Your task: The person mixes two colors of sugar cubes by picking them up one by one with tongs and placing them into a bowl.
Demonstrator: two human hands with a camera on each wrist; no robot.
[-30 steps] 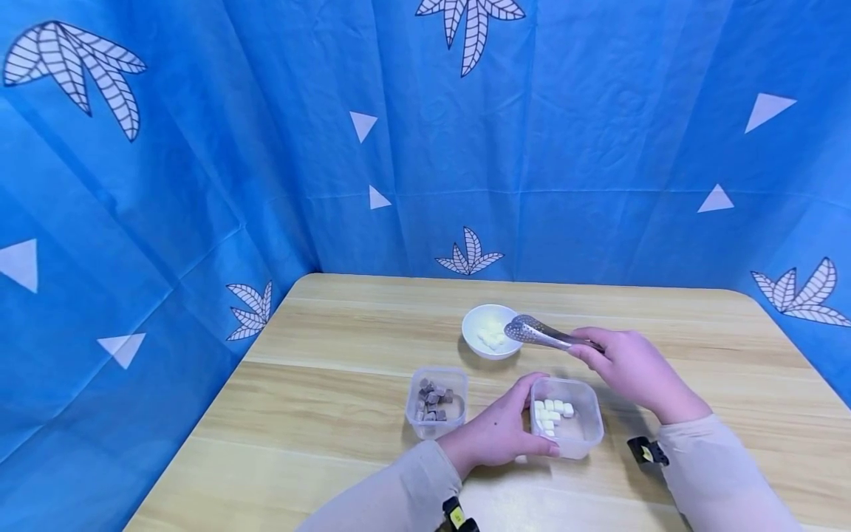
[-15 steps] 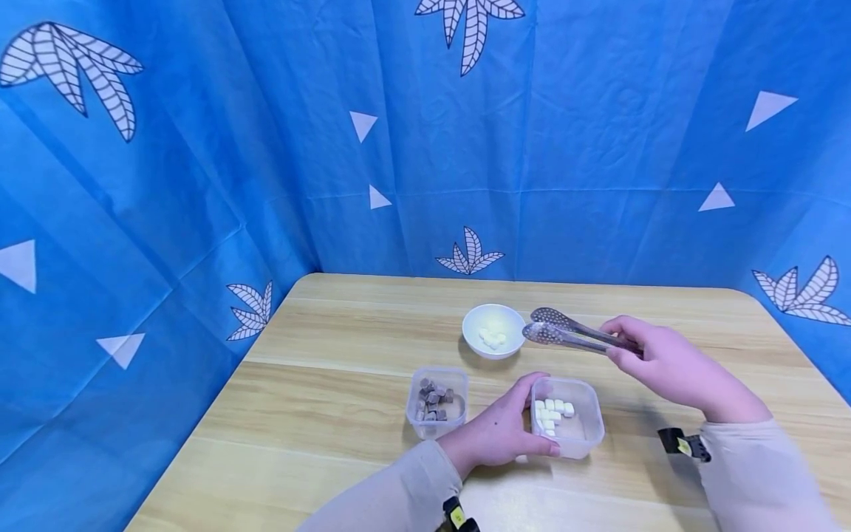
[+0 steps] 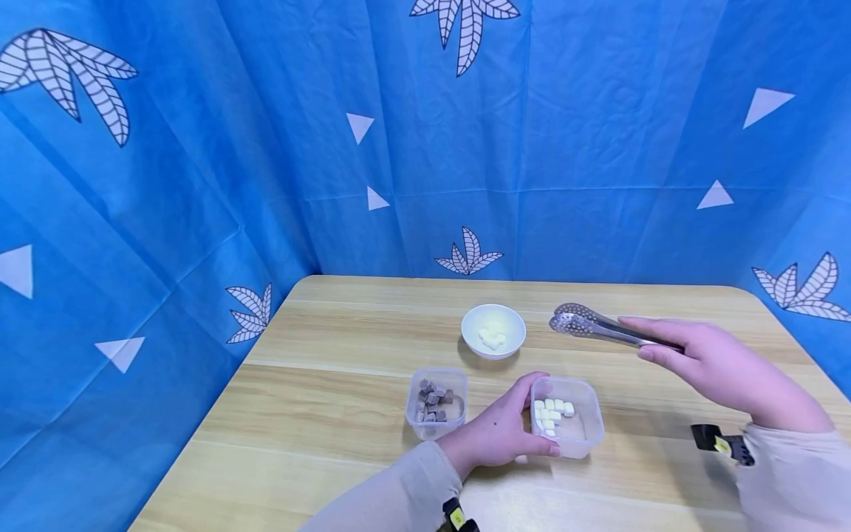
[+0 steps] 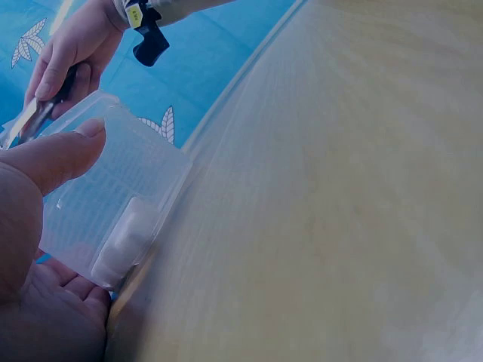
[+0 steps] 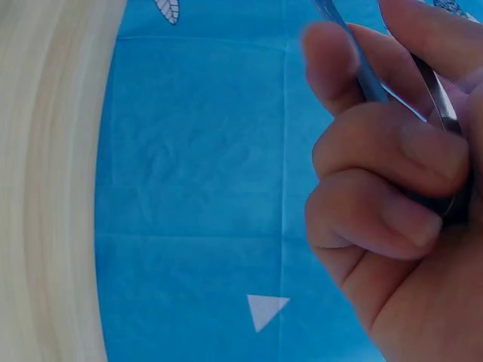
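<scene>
My left hand (image 3: 501, 432) grips the left side of a clear plastic tub (image 3: 568, 417) holding several white cubes (image 3: 552, 414); in the left wrist view the thumb (image 4: 53, 154) presses the tub wall (image 4: 113, 196). My right hand (image 3: 725, 366) holds metal tongs (image 3: 592, 325) in the air, right of a white bowl (image 3: 493, 330) with a few white cubes in it. The tongs' tips are slightly apart and carry nothing. In the right wrist view the fingers (image 5: 377, 181) curl round the tongs' handle (image 5: 370, 75).
A second clear tub (image 3: 436, 401) of brown cubes stands left of my left hand. All sit on a wooden table (image 3: 332, 384) enclosed by blue patterned cloth (image 3: 199, 148) on the back and both sides.
My right hand has drawn the tongs from over the white bowl to the right and slightly up. The left hand and both tubs have not moved.
</scene>
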